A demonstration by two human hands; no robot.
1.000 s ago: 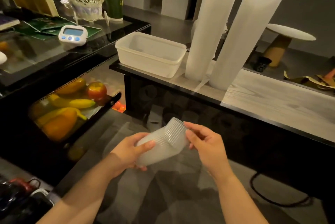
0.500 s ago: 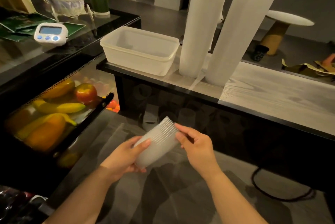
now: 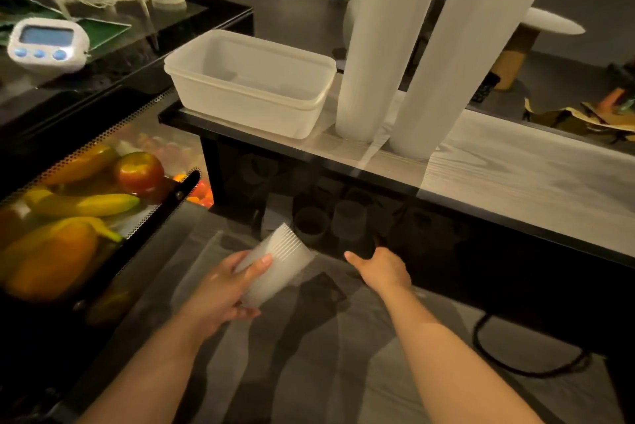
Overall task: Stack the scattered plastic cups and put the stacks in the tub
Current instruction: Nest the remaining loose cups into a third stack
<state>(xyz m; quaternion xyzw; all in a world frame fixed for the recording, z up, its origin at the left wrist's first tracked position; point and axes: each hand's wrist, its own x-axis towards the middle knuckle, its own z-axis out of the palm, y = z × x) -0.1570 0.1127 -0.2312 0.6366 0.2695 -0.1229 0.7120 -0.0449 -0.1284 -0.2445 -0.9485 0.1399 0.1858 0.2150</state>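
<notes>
Left hand (image 3: 220,289): wrapped round the stack (image 3: 271,264) of nested translucent cups, thumb across the upper side, fingers underneath. The stack lies tilted, rims pointing up and away, held in the air above the grey floor.

Right hand (image 3: 381,269): off the stack and apart from it, reaching forward toward the dark space under the shelf. The thumb is extended; the fingertips are lost in shadow, so I cannot tell whether they are straight or curled. It holds nothing that can be seen.

Loose cups (image 3: 347,222): several single ones stand upright in that recess, just beyond the right hand; dim light makes the count uncertain.

Handling, as judged: the cups look thin-walled and very light, so weight is no concern. The walls will likely flex under a hard squeeze, and smooth plastic may slip. A single cup is best taken round the body near the rim, where it is stiffest. The stack is stiffer than one cup and is best held round its middle, as at present; tilted too far, the top cups could slide out.

Tub (image 3: 251,87): a white rectangular container on the shelf (image 3: 498,166) above the recess, apparently with nothing in it.

Two tall white columns (image 3: 385,46) stand just beside the tub. Fruit (image 3: 86,207) sits to the left.
</notes>
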